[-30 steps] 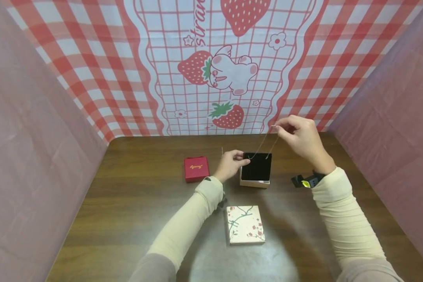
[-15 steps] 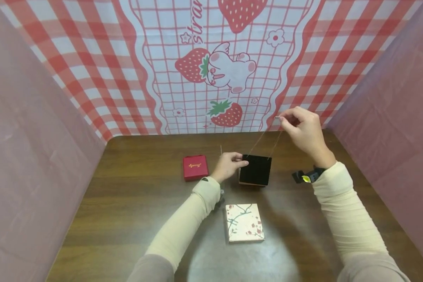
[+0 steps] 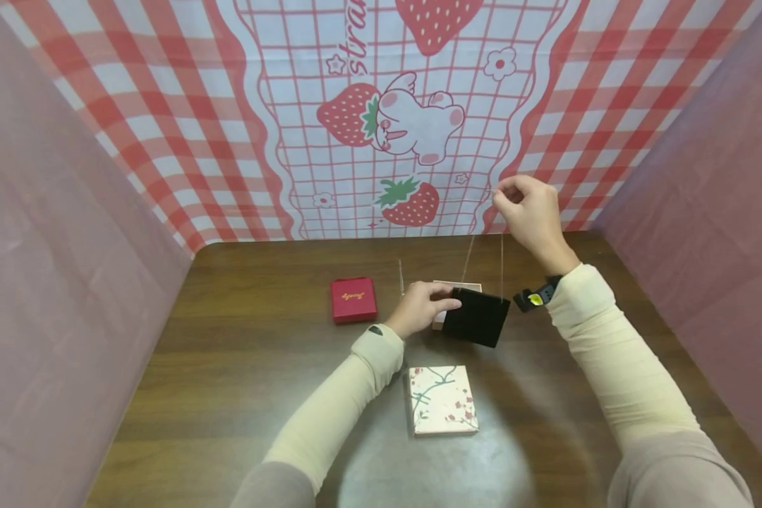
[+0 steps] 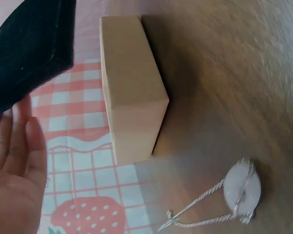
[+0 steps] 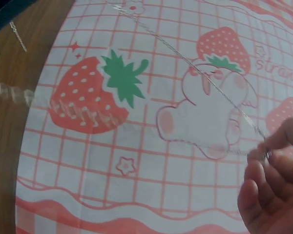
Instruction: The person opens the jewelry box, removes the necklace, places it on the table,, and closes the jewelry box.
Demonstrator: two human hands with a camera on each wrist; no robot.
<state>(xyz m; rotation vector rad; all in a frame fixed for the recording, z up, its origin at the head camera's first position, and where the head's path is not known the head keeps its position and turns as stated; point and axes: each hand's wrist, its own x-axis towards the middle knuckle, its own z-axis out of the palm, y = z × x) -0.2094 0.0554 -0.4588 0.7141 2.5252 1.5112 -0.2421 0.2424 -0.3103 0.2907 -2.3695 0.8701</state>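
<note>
My left hand (image 3: 415,308) grips a flat black jewelry insert pad (image 3: 479,321) by its left edge and holds it tilted. Raised at the back right, my right hand (image 3: 533,212) pinches a thin silvery necklace (image 5: 185,59) between thumb and fingertips. Its two strands run down to the upper edge of the pad. Behind the pad stands an open tan box (image 4: 132,63), partly covered by pad and hand in the head view. Beside the box, a pale oval pendant (image 4: 241,190) on a twisted silver chain lies on the table.
A small red box (image 3: 353,300) with gold lettering sits left of the left hand. Nearer on the wooden table (image 3: 228,395) lies a white box lid (image 3: 443,400) with a flowering branch print. A strawberry-patterned cloth (image 3: 292,162) hangs behind, with pink cloth at both sides.
The left hand has lifted the pad off the box and moved it to the right, uncovering the box's far rim. The right hand has risen, drawing the necklace strands higher.
</note>
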